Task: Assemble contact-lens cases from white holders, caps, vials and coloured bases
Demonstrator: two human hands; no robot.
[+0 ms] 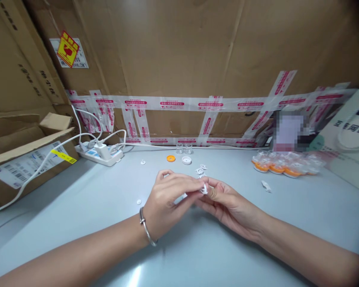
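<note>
A small white plastic part (204, 189) is pinched between the fingertips of my left hand (169, 196) and my right hand (229, 201), above the table. Both hands are closed on it, and the fingers cover much of its shape. Just beyond the fingertips lie several small white openwork plastic pieces (200, 171), partly hidden by my hands. Farther back sit a white ring-shaped cap (186, 160), an orange ring (170, 158) and two small clear cups (184, 148). To the left of my left hand are two tiny white round parts, one near (139, 202) and one farther (143, 162).
Several clear-domed pieces with orange bases (277, 167) stand together at the right, with a crumpled white piece (266, 186) in front. A power strip (100, 153) with white cables and an open cardboard box (32, 159) are at the left. A big taped carton (173, 52) walls the back.
</note>
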